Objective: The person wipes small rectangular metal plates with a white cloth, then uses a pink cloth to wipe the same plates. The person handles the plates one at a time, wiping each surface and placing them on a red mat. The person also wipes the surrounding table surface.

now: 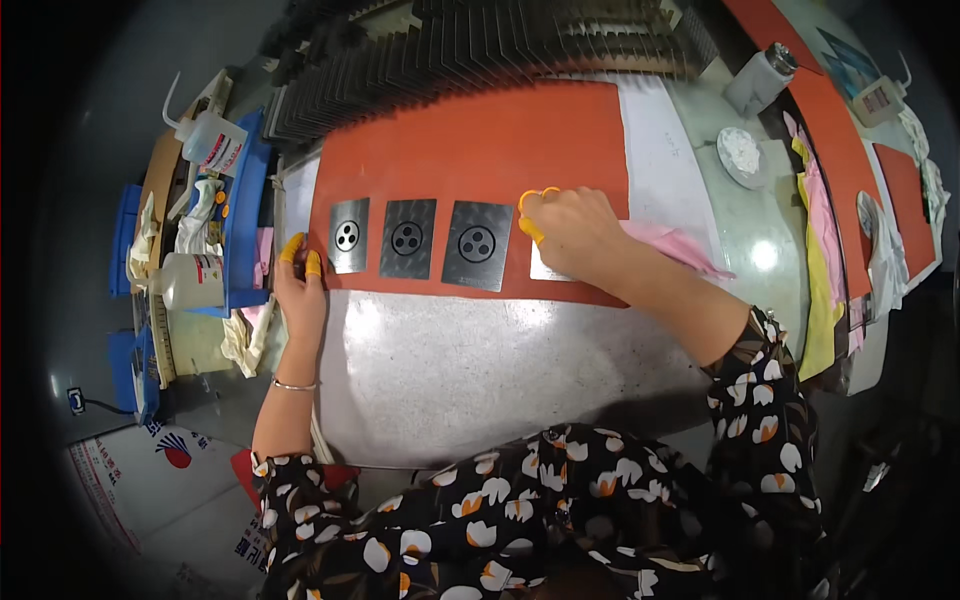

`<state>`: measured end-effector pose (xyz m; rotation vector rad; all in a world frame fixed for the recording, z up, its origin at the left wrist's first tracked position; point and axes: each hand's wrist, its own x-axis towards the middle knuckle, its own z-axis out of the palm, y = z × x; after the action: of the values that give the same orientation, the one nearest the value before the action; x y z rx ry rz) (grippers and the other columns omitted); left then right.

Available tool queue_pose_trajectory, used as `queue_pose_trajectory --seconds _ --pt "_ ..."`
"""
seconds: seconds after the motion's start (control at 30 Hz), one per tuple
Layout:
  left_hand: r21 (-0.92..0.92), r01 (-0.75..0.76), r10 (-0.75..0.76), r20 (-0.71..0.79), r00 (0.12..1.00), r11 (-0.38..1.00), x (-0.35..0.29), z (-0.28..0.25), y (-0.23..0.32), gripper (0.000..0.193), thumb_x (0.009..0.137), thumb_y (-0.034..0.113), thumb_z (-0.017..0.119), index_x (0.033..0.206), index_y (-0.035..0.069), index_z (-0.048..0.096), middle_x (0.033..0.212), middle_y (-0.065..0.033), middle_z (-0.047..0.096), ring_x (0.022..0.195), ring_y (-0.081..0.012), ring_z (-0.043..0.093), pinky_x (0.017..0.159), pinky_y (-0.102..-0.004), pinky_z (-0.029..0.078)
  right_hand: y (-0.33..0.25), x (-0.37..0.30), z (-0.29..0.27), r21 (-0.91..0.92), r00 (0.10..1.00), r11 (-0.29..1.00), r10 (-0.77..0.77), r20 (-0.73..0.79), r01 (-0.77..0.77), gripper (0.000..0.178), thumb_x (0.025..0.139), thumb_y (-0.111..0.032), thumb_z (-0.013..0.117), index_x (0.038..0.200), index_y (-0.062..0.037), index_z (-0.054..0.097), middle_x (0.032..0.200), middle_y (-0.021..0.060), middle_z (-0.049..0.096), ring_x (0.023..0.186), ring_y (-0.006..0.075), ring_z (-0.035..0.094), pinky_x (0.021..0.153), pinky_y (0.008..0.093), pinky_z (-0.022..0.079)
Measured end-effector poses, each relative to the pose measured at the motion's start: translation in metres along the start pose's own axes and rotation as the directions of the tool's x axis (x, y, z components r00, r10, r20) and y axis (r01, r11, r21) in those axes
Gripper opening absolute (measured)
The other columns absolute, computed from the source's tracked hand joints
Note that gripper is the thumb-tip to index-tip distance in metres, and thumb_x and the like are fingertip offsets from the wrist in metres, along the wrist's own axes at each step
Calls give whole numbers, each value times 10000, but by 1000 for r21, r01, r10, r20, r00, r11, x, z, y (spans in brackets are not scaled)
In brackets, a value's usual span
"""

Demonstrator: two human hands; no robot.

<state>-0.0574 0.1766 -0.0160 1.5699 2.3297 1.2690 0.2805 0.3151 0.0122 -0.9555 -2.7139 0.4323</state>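
Observation:
Three dark metal plates lie in a row on the orange-red mat (460, 130): a left plate (348, 262), a middle plate (406, 268) and a larger right plate (465, 276). Each bears a round mark with three dots. My left hand (300, 290), with yellow finger cots, rests at the mat's left edge, thumb and finger apart, holding nothing. Over a pale plate (546, 270) at the right, my right hand (575, 235) has its cot-covered fingers curled; what they grip is hidden. A pink cloth (672, 246) lies beside and partly under my right forearm.
A long row of dark upright plates (430, 70) stands along the far side. At left are a blue tray (245, 190) and squeeze bottles (215, 140). A pump bottle (762, 82) and a white dish (740, 158) stand at right, near yellow cloth (822, 300).

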Motion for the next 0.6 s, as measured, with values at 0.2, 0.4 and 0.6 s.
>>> queue_pose_trajectory --seconds 0.2,0.4,0.6 --pt "-67 5 -8 -30 1000 998 1 3 -5 271 852 43 516 1114 -25 530 948 -106 557 853 -163 538 761 -257 436 29 -18 -11 76 993 996 47 -105 -40 81 760 -106 553 746 -26 560 661 151 588 598 337 567 542 434 437" --pt "-116 48 -52 -28 998 992 -7 -4 -23 276 859 29 500 1124 -46 515 1021 -121 570 910 -158 542 812 -249 426 39 -16 -17 71 991 995 83 -101 -76 75 717 -69 563 696 1 549 655 172 589 609 337 582 515 415 438" --pt "-186 44 -48 -14 999 982 -3 -2 -16 281 855 6 480 1127 -63 499 1026 -135 573 930 -170 555 825 -256 429 27 6 -5 71 990 997 36 -134 -26 50 716 -58 561 729 -13 576 668 158 601 621 318 592 521 411 447"
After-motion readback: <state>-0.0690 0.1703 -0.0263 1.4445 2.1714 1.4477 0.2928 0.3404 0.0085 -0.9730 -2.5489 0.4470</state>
